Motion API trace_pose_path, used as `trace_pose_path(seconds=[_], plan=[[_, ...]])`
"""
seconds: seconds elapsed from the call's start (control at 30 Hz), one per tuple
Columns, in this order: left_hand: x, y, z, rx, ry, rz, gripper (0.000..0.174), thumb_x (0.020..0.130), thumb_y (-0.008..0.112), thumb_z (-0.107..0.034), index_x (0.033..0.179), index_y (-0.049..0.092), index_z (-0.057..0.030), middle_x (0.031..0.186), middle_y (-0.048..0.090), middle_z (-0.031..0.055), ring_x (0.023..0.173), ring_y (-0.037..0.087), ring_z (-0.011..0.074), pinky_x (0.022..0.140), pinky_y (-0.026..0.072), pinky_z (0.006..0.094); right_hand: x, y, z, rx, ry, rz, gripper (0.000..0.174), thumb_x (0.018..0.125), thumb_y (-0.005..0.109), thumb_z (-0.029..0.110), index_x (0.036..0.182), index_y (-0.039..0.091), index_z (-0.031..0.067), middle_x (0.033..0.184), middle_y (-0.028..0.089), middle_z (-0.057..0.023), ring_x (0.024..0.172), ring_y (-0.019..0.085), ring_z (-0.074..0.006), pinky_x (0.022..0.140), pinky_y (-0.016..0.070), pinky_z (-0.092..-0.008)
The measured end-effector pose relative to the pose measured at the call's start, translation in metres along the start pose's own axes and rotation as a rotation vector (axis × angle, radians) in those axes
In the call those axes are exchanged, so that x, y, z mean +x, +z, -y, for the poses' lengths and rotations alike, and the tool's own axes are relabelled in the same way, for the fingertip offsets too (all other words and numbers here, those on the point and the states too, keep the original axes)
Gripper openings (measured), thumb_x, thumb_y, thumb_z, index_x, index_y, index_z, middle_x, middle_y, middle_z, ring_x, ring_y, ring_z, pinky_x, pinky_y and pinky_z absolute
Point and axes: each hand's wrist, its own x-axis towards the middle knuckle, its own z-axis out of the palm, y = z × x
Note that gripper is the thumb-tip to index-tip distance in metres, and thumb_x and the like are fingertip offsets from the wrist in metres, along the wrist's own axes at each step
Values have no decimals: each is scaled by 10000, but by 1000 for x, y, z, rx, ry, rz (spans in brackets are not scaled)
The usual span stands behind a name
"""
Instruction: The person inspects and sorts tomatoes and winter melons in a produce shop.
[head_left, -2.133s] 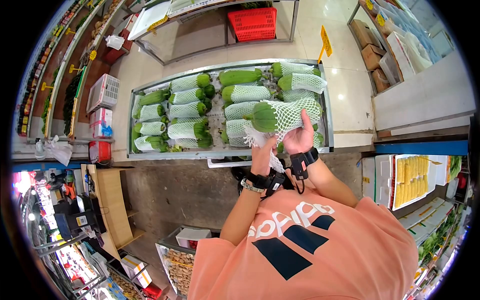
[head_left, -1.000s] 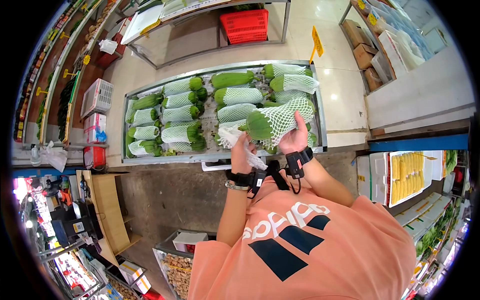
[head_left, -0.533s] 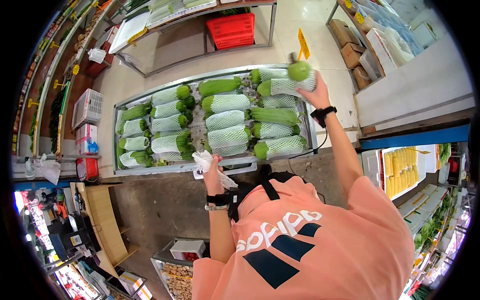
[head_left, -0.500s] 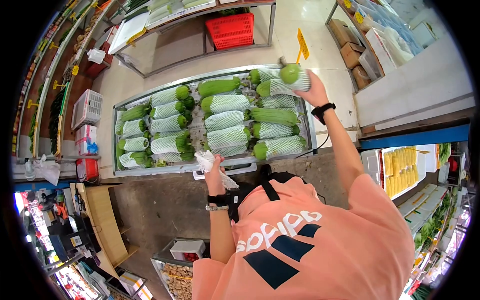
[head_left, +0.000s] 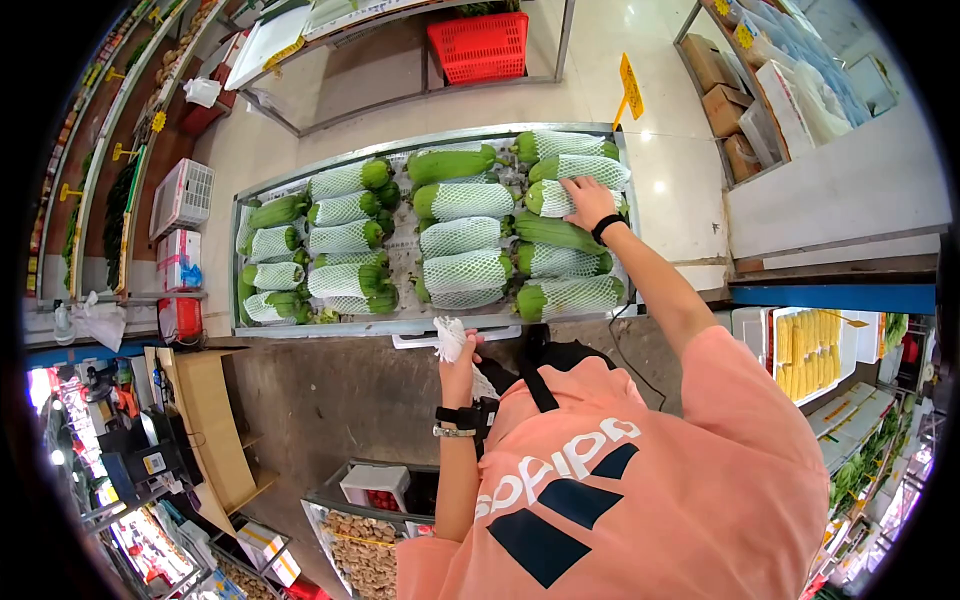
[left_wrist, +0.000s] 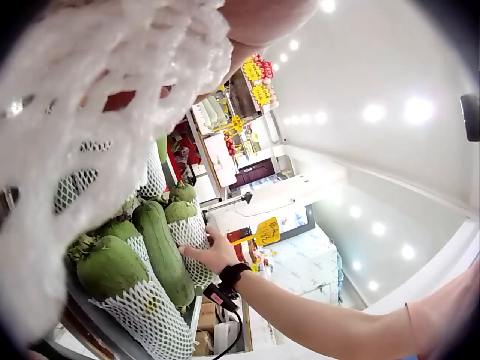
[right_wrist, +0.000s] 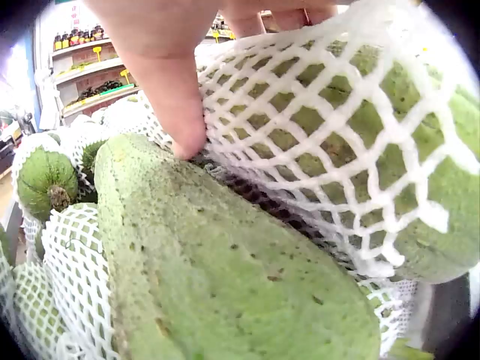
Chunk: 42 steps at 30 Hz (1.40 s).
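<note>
My right hand (head_left: 592, 203) lies over a green luffa gourd (head_left: 545, 199) in a white foam net, in the right-hand column of the display tray (head_left: 400, 325). In the right wrist view its thumb presses along the side of the netted gourd and the fingers reach over the top. Right beside it is a bare luffa gourd (right_wrist: 225, 247) with speckled skin. Near the tray's front edge my left hand (head_left: 458, 378) grips a bunch of white foam nets (head_left: 451, 338), which fills much of the left wrist view.
Several more netted gourds (head_left: 345, 238) lie in columns across the tray. A yellow price sign (head_left: 629, 88) stands at its far right corner. Behind it is a rack with a red basket (head_left: 480, 46). A wooden desk (head_left: 205, 405) is at left, a box of corn (head_left: 810, 350) at right.
Both hands were together at a netted gourd above the tray. The left hand drew back with the foam nets; the right carried the gourd to the far right and lowered it onto the row.
</note>
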Motion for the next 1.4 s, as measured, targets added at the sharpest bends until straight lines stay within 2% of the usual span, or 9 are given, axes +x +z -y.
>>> trace_pose_path(seconds=[0.2,0.3,0.37,0.43,0.67,0.73,0.83,1.07,1.4], plan=[[3,2,7,-4,-24,18,312,996,669,-198,1242,659,-6,1049,746,82,717,558,91,662,454,250,-24,2,-7,90,-106,-161,793,777,865,362,1453,496,173,1383,550,-126,1321,505,-351,1114,407,-526],[7,4,11,12,-9,39,310,997,670,-195,1240,656,-5,1049,747,85,721,562,97,664,458,254,-67,-22,15,89,-326,-201,781,785,851,372,1444,496,147,1382,550,-137,1310,508,-364,1120,390,-528],[9,8,11,25,-2,46,305,996,672,-193,1234,654,-5,1049,747,88,721,564,101,662,458,256,-98,-26,34,175,-424,69,818,767,861,408,1441,496,124,1389,550,-138,1318,505,-360,1113,396,-521],[13,11,12,8,-5,44,304,993,677,-194,1230,654,-5,1043,749,88,719,567,101,658,458,257,-135,2,49,242,-470,141,907,713,890,451,1448,487,106,1337,574,-122,1290,524,-349,1092,413,-517],[19,23,8,38,3,95,312,993,680,-194,1241,648,-6,1046,753,90,721,574,105,657,464,259,-167,42,63,138,-299,179,944,677,923,389,1455,472,102,1315,592,-136,1253,562,-344,1068,443,-485],[19,24,7,67,-10,117,312,993,679,-194,1243,648,-9,1049,753,90,719,572,104,658,465,261,-162,42,59,171,-266,239,914,680,922,349,1439,480,97,1327,591,-148,1254,567,-352,1075,443,-480],[18,24,8,73,-4,128,310,993,679,-197,1242,651,-14,1049,755,88,718,570,103,660,466,263,-161,40,53,230,-308,173,881,674,918,314,1414,491,98,1305,598,-158,1231,574,-374,1050,472,-487],[15,7,13,95,3,103,305,998,668,-201,1236,664,-10,1075,752,95,734,575,103,669,472,265,-136,16,35,226,-103,111,825,689,907,305,1385,515,103,1246,619,-149,1200,577,-372,970,539,-484],[12,10,9,60,15,67,298,984,688,-200,1216,676,-14,1062,752,78,742,592,105,683,474,263,-128,22,46,25,-108,66,826,715,915,321,1404,508,116,1296,557,-124,1250,523,-332,1004,478,-485]])
